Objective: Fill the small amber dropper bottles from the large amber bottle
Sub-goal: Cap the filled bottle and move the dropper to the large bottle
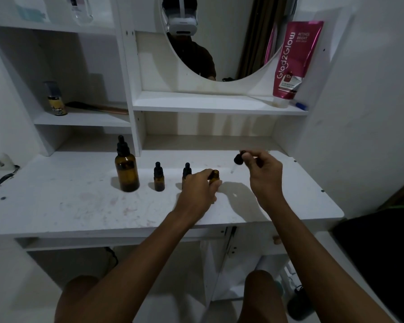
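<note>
Item 1, nearest: tabletop (79,206), white, stained pink in patches, carrying all the task pieces.

Item 2: left hand (197,186), fingers curled round the open small bottle (214,175). It holds the bottle upright on the tabletop with the neck uncovered.

Item 3: right hand (262,169), raised just right of that bottle. It pinches the dropper cap (238,159), whose black bulb is tilted and whose glass pipette points down-left, clear of the neck.

Item 4: second small bottle (186,170), capped, partly hidden behind the left hand.

Item 5: third small bottle (159,178), capped, standing apart to the left.

Item 6: large amber bottle (127,172), capped, leftmost in the row. Its liquid level cannot be read.

Item 7, farthest: mirror (231,43) and a pink tube (294,64) on the shelf.

Step judged: opening the first small bottle, with no filling yet.

Next move calls for setting the dropper cap down, pipette kept off the stained surface, then opening the large amber bottle.
</note>
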